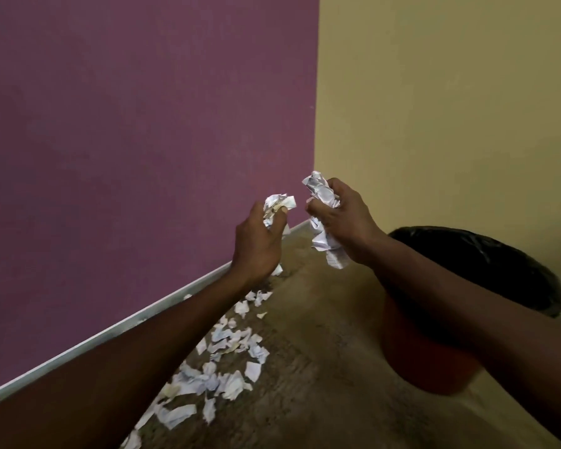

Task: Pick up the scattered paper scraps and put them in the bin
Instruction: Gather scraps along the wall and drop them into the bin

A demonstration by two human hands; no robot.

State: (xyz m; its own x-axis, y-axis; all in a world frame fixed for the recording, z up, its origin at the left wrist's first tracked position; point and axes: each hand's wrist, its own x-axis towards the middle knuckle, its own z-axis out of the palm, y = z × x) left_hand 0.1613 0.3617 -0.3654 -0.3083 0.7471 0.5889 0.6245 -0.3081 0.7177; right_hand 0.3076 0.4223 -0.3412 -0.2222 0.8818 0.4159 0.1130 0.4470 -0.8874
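From the head view, my left hand (258,243) has its fingers (274,222) clenched around a crumpled wad of paper (277,202), and my right hand (340,222) grips a larger wad (321,197), both raised above the floor (321,384). More paper scraps (221,361) lie along the floor's left edge, by the purple wall (143,140). The bin (434,367), black-lined, sits under my right forearm.

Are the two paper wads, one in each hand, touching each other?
Apart. The head view shows purple wall between the left hand's wad and the right hand's wad.
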